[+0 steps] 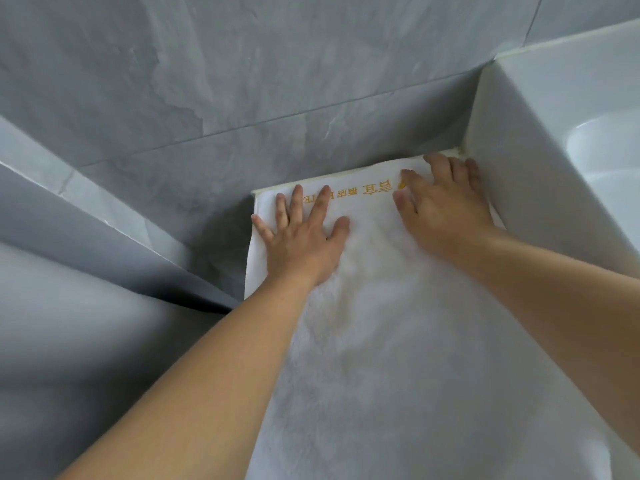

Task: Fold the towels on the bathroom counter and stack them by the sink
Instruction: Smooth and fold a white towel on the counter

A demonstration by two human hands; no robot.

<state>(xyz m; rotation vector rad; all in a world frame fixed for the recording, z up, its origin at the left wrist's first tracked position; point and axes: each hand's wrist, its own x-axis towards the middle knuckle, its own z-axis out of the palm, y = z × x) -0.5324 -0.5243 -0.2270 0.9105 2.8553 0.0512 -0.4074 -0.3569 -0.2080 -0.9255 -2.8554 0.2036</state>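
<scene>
Against the grey tiled wall point(207, 81) at the far left, the white towel point(398, 341) lies spread along the counter, its far hem with gold lettering point(363, 192) pushed up to the wall. The left hand point(301, 237) rests flat near the towel's left edge, fingers straight and splayed wide, probably to pin and smooth it. The right hand point(443, 206) presses the far right corner, fingers straight and closer together, beside the sink point(519, 150), likely squaring the cloth before folding.

Counted: one white towel point(398, 323), two hands, left point(298, 244) and right point(440, 216), and one sink point(554, 109).
</scene>
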